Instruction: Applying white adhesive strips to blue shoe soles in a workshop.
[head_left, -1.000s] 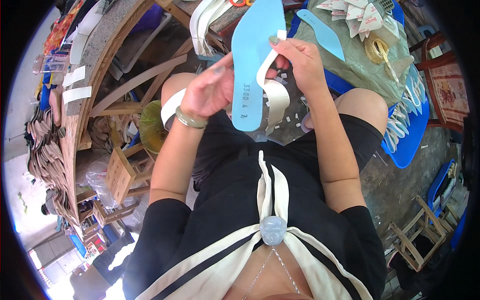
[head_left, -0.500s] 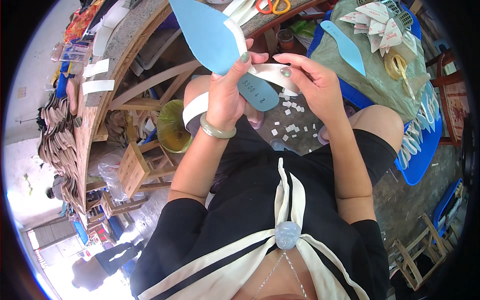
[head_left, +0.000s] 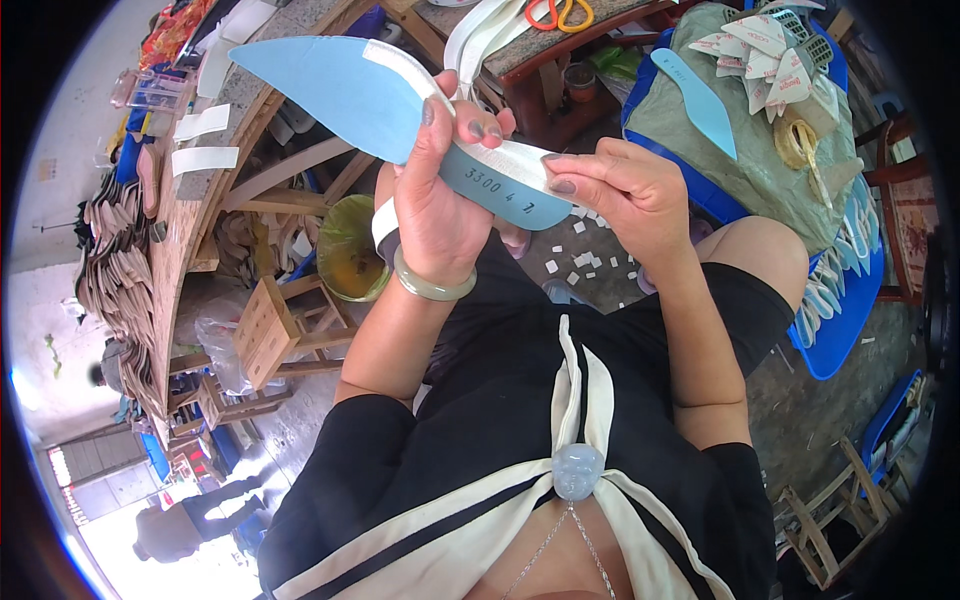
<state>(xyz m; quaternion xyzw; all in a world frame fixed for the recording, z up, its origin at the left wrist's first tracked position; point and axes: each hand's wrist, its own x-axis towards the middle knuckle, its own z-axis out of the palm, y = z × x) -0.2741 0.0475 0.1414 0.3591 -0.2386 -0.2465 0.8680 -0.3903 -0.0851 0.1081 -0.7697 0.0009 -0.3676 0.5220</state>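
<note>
A light blue shoe insole (head_left: 320, 95) is raised in front of me, its pointed toe to the upper left and its heel, with dark printed marks, to the right. My left hand (head_left: 440, 195) is wrapped round its narrow middle, thumb on the near side. Along the upper edge runs a white strip (head_left: 515, 158), lying on the insole from the toe part to the heel. With thumb and forefinger, my right hand (head_left: 632, 190) pinches this strip at the heel end. Part of the strip passes behind my left fingers.
Scissors (head_left: 560, 14) with red and orange handles lie on the far bench. To the right, a green cloth (head_left: 690, 160) bears another blue insole (head_left: 700, 105), white triangular pieces (head_left: 755, 55) and a tape roll (head_left: 793, 145). White scraps (head_left: 580, 262) litter the floor. A wooden stool (head_left: 268, 325) stands left.
The insole has swung flatter, its toe moving left and its heel edge turning up. My right hand has shifted slightly down, and the strip now lies along the heel edge rather than lifting away.
</note>
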